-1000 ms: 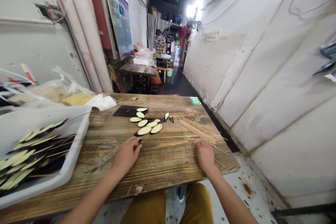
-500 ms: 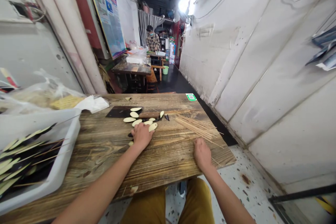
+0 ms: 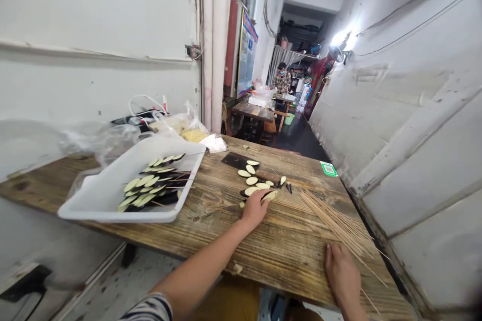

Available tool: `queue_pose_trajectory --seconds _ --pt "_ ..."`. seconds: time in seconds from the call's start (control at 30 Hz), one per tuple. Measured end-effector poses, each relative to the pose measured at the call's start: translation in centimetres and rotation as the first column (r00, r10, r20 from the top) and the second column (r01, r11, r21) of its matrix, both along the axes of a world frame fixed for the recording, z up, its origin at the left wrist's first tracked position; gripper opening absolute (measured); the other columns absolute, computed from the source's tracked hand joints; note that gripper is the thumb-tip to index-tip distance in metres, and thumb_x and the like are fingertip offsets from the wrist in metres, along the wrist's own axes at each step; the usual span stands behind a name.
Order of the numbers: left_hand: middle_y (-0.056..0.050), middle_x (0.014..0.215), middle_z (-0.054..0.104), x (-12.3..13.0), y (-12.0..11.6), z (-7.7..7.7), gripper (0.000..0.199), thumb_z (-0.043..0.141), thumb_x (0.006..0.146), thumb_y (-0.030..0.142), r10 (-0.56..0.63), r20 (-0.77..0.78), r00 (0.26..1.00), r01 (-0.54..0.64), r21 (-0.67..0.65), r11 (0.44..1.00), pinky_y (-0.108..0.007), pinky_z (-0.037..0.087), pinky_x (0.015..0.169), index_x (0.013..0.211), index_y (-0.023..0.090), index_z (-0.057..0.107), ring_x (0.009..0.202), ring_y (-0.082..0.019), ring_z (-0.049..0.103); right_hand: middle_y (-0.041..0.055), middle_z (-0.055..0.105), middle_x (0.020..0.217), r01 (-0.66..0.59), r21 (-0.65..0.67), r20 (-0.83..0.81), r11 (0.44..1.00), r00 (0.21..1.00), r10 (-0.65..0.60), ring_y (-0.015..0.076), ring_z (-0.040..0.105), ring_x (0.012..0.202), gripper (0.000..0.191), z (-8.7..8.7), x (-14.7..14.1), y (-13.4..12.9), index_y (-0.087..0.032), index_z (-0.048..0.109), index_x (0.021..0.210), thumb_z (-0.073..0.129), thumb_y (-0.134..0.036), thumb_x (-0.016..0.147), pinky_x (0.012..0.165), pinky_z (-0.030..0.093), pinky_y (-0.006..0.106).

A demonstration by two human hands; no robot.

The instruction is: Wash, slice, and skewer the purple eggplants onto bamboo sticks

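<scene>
My left hand [image 3: 255,209] is at the scattered eggplant slices, its fingers closed on the edge of one pale oval slice [image 3: 270,195]. More slices, such as one white oval [image 3: 252,180], lie just beyond it. Near the front right of the table, my right hand [image 3: 342,272] rests with curled fingers; a thin wooden skewer [image 3: 370,301] sticks out from its right side, its other end hidden by the hand. Beside and beyond that hand, a fanned pile of wooden skewers [image 3: 335,218] lies on the tabletop.
A white tray [image 3: 116,216] on the left holds skewered eggplant. Behind the slices lies a dark knife blade [image 3: 238,161] with a brown handle [image 3: 268,176]. Plastic bags [image 3: 176,123] stand at the back left. A person [image 3: 282,80] works at a far table.
The view has turned left, bringing the whole tray into sight. My left hand has stayed at the slices, and its fingers now close on one slice's edge. My right hand remains beside the skewer pile.
</scene>
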State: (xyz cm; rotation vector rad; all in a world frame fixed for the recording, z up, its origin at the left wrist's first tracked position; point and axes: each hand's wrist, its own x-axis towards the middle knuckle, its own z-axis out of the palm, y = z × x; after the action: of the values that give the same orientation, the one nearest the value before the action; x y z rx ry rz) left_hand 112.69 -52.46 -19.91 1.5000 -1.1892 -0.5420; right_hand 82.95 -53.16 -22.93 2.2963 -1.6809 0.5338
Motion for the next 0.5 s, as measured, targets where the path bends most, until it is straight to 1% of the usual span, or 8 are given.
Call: queue_pose_trajectory --seconds 0.07,0.1,0.17,0.27,0.37,0.43,0.47,0.5 --pt "-0.011 0.11 0.063 0.3 -0.3 -0.4 0.036 0.051 0.081 0.021 -0.007 -0.186 0.982 0.009 0.009 1.0 -0.032 0.052 0.066 0.117 0.018 0.056 0.081 -0.019 0.064 0.0074 0.06 0.087 0.012 0.009 0.005 1.0 1.0 -0.012 0.0205 0.059 0.075 0.023 0.2 0.1 0.1 -0.017 0.062 0.091 0.039 -0.021 0.092 0.062 0.04 0.028" --pt "-0.011 0.106 0.065 0.4 -0.4 -0.5 0.038 0.05 0.082 0.022 -0.017 -0.275 0.961 0.024 0.021 0.999 -0.03 0.052 0.057 0.119 0.016 0.054 0.072 -0.017 0.065 0.0081 0.06 0.088 0.015 0.015 0.022 1.0 1.0 -0.016 0.0208 0.059 0.076 0.024 0.5 0.2 0.2 -0.017 0.062 0.092 0.038 -0.018 0.091 0.063 0.04 0.029" --pt "-0.011 0.099 0.066 0.7 -0.7 -0.6 0.041 0.051 0.081 0.023 -0.045 -0.424 0.905 0.069 0.043 0.997 -0.026 0.048 0.047 0.121 0.014 0.052 0.062 -0.016 0.064 0.0096 0.06 0.088 -0.01 0.033 0.116 0.999 0.993 0.006 0.0216 0.057 0.079 0.027 1.0 0.4 0.4 -0.016 0.063 0.092 0.036 -0.015 0.089 0.067 0.041 0.029" --pt "-0.01 0.097 0.065 1.0 -0.9 -0.5 0.042 0.058 0.077 0.026 -0.087 -0.57 0.817 0.145 0.057 0.988 -0.02 0.042 0.042 0.118 0.015 0.055 0.059 -0.013 0.062 0.0116 0.061 0.087 -0.122 0.07 0.346 0.99 0.934 0.091 0.0235 0.056 0.081 0.031 2.0 0.6 1.1 -0.014 0.065 0.097 0.037 -0.016 0.086 0.073 0.042 0.033" --pt "-0.008 0.101 0.063 1.1 -1.0 -0.4 0.043 0.062 0.075 0.027 -0.117 -0.667 0.736 0.197 0.045 0.979 -0.017 0.04 0.044 0.116 0.018 0.056 0.058 -0.008 0.059 0.0119 0.064 0.088 -0.128 0.088 0.417 0.988 0.905 0.08 0.023 0.059 0.079 0.036 2.8 1.6 2.0 -0.015 0.065 0.107 0.037 -0.018 0.085 0.072 0.044 0.033" --pt "-0.005 0.095 0.063 1.0 -1.0 -0.4 0.043 0.067 0.07 0.028 -0.131 -0.748 0.651 0.2 0.002 0.98 -0.016 0.04 0.045 0.111 0.019 0.058 0.058 -0.007 0.057 0.0115 0.066 0.092 -0.147 0.096 0.468 0.984 0.88 0.086 0.0219 0.06 0.082 0.037 3.5 3.5 2.7 -0.017 0.064 0.109 0.037 -0.018 0.084 0.074 0.045 0.033" --pt "-0.003 0.089 0.063 0.9 -1.0 -0.4 0.042 0.07 0.067 0.028 -0.143 -0.776 0.614 0.202 -0.021 0.979 -0.016 0.039 0.044 0.107 0.018 0.058 0.058 -0.007 0.056 0.0118 0.066 0.095 -0.191 0.103 0.529 0.976 0.842 0.109 0.0219 0.061 0.085 0.037 3.7 4.9 3.0 -0.017 0.064 0.11 0.038 -0.02 0.084 0.077 0.045 0.033" --pt "-0.002 0.083 0.062 0.8 -0.9 -0.3 0.041 0.072 0.065 0.029 -0.159 -0.794 0.587 0.207 -0.042 0.977 -0.016 0.038 0.044 0.102 0.017 0.058 0.057 -0.007 0.055 0.0111 0.067 0.093 -0.242 0.108 0.596 0.964 0.792 0.132 0.0213 0.061 0.084 0.034 4.0 6.6 3.3 -0.017 0.064 0.108 0.039 -0.022 0.085 0.077 0.046 0.033"
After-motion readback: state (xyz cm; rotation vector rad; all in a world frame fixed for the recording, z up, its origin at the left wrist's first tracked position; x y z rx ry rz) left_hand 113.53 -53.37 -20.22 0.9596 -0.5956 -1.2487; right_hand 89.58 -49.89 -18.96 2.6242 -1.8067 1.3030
